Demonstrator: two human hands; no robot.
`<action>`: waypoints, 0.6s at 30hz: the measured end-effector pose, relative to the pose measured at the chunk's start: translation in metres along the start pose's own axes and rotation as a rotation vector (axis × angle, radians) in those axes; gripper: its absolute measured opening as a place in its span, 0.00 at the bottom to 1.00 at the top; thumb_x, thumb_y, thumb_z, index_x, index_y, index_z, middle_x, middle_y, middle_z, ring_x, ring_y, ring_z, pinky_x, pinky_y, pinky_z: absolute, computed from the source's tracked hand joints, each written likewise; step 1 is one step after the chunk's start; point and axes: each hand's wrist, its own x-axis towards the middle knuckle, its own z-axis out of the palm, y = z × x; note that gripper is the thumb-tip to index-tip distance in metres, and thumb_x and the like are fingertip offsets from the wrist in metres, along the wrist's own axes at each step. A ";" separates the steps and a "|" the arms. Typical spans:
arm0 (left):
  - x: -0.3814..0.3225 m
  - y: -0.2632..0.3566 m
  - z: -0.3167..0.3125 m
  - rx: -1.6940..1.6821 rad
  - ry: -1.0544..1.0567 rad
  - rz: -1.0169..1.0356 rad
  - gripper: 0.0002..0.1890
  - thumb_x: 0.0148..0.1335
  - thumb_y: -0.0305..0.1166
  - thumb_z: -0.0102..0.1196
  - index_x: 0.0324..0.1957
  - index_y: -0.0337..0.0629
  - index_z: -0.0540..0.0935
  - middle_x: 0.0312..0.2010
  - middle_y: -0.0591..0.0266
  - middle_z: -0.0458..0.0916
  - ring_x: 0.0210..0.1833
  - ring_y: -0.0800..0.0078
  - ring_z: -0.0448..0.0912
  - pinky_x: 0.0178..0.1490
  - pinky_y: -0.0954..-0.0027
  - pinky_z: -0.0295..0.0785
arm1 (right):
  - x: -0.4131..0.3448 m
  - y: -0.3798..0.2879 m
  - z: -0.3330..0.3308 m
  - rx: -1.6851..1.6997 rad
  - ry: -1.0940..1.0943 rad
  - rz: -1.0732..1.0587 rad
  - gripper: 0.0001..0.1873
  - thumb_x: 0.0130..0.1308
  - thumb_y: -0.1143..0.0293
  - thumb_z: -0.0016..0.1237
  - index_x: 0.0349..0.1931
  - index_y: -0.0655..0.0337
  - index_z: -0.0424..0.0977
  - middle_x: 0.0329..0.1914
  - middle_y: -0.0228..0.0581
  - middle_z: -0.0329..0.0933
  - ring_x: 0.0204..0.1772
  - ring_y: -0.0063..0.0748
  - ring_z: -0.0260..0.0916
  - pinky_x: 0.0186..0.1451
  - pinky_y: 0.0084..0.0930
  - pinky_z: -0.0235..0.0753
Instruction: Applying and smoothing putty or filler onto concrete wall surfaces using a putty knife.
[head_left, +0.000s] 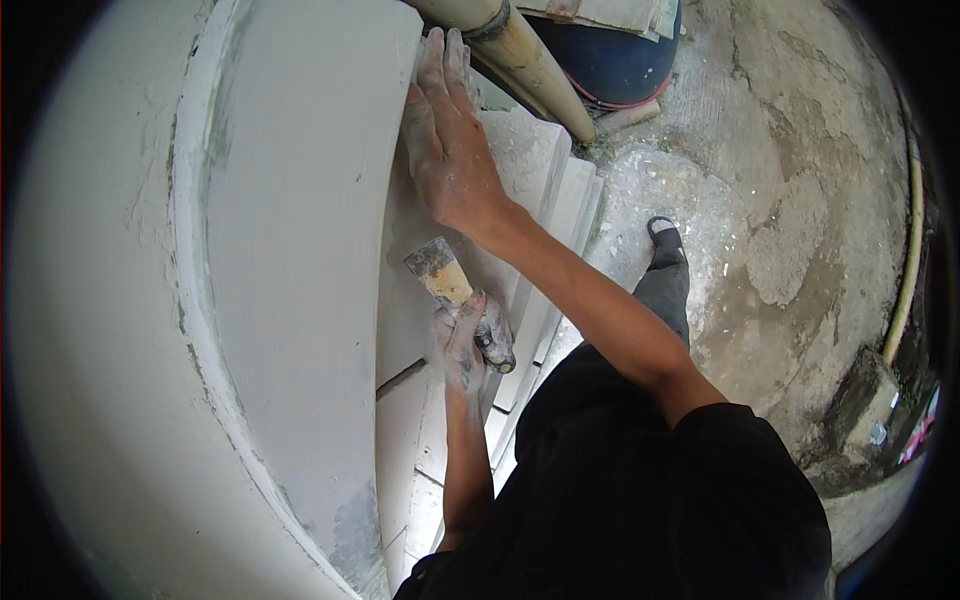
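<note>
My left hand (459, 337), coated in white dust, grips a putty knife (448, 281) by its dusty dark handle. The blade is stained grey and yellowish and points up and to the left. My right hand (454, 157) lies with its back towards me and its fingers stretched along the edge of a smooth grey wall surface (292, 225). Its palm is hidden, and I see no tool in it. Below both hands, a pale stepped moulding (525, 154) carries dust and small crumbs.
A beige pipe (536, 67) slants down near my right fingertips. Behind it stands a dark blue drum (615, 64) with boards (615, 13) on top. A foot in a dark sandal (665, 231) rests on stained concrete ground (780, 225), strewn with white flakes.
</note>
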 end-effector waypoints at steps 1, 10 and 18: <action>0.000 -0.003 -0.002 0.000 0.006 -0.003 0.16 0.68 0.38 0.53 0.25 0.43 0.71 0.16 0.66 0.68 0.15 0.75 0.66 0.20 0.72 0.62 | -0.001 0.004 -0.003 0.002 -0.004 0.004 0.36 0.79 0.60 0.30 0.75 0.72 0.34 0.78 0.76 0.32 0.80 0.72 0.29 0.77 0.64 0.32; -0.003 -0.004 -0.008 -0.071 -0.098 0.049 0.15 0.68 0.37 0.53 0.25 0.43 0.70 0.16 0.64 0.67 0.15 0.73 0.66 0.19 0.71 0.62 | 0.017 0.004 -0.002 -0.013 0.157 0.005 0.30 0.78 0.62 0.31 0.72 0.76 0.50 0.73 0.75 0.49 0.77 0.68 0.45 0.80 0.48 0.42; 0.000 -0.011 -0.008 -0.139 -0.092 0.049 0.14 0.70 0.34 0.53 0.25 0.43 0.72 0.17 0.66 0.69 0.17 0.75 0.67 0.23 0.71 0.62 | 0.034 0.007 -0.003 0.271 0.383 -0.003 0.14 0.73 0.67 0.41 0.50 0.68 0.72 0.44 0.55 0.77 0.49 0.55 0.74 0.57 0.40 0.71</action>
